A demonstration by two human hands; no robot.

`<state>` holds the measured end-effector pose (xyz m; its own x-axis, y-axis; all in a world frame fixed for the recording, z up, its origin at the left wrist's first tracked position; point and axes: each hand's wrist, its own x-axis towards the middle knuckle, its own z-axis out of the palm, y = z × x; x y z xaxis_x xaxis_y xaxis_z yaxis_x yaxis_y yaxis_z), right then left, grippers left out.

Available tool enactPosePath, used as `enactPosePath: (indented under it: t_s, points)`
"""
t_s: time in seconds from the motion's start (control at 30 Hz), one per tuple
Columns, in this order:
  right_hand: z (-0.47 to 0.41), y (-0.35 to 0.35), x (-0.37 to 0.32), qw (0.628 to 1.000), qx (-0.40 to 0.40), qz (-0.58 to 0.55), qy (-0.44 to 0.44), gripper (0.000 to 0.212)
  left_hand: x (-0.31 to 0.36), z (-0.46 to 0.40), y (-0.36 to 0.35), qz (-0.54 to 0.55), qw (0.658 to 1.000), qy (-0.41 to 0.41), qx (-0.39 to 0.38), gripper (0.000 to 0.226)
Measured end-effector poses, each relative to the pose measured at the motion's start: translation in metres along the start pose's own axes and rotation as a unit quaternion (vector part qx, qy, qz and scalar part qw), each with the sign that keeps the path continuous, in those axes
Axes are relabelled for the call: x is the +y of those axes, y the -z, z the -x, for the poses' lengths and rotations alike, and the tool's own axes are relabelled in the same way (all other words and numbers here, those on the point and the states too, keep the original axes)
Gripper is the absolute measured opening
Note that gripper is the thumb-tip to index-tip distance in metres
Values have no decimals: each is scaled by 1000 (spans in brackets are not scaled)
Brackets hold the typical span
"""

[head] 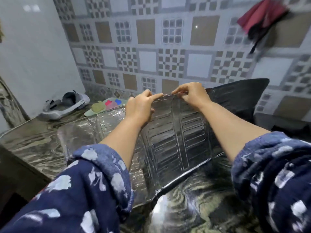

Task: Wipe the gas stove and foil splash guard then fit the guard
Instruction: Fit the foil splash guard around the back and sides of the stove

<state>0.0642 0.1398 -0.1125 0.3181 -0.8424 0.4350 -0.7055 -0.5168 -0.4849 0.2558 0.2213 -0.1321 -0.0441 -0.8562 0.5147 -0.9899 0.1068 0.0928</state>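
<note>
Both hands, left [140, 106] and right [191, 95], are pinching the foil splash guard's [170, 145] top edge. Keep each grip close together while straightening; thin foil below creases easily.

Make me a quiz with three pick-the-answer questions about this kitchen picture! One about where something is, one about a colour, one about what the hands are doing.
1. Where does the shoe lie?
A. on the counter by the white wall
B. on the foil guard
C. hanging on the tiled wall

2. What colour are the sleeves?
A. red
B. blue with white patches
C. plain green

3. What are the hands doing?
A. resting flat on the counter
B. pinching the foil guard's top edge
C. holding a cloth

Answers: 1 A, it sits at the far left of the counter. 2 B, both forearms show it. 3 B, left hand and right hand grip the foil guard at its top edge.
</note>
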Motion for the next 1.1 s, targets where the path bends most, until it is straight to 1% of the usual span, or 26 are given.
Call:
enactPosePath:
  t_s: [0.2, 0.43, 0.5, 0.6, 0.7, 0.8, 0.93, 1.1]
  points:
    - [-11, -1, 14, 999, 37, -11, -28, 27, 2, -26, -9, -29, 998, -52, 14, 61]
    - [-30, -3, 12, 998, 50, -15, -36, 28, -7, -51, -17, -67, 995, -60, 40, 60]
    - [-31, -7, 9, 998, 51, -2, -37, 32, -7, -51, -22, -77, 995, -58, 40, 59]
    - [-36, -7, 15, 999, 30, 17, -33, 44, -12, -55, -26, -78, 995, -48, 36, 59]
    - [-39, 8, 34, 995, 31, 90, -42, 49, -21, -56, -27, -84, 995, -40, 36, 60]
    - [-37, 17, 54, 989, 51, 117, -68, 46, -26, -57, -26, -80, 996, -38, 31, 59]
    - [-37, 11, 62, 988, 86, 84, -94, 42, -28, -60, -27, -80, 996, -43, 25, 57]
    - [-34, 10, 54, 984, 98, 73, -131, 36, -31, -65, -29, -64, 997, -46, 19, 55]
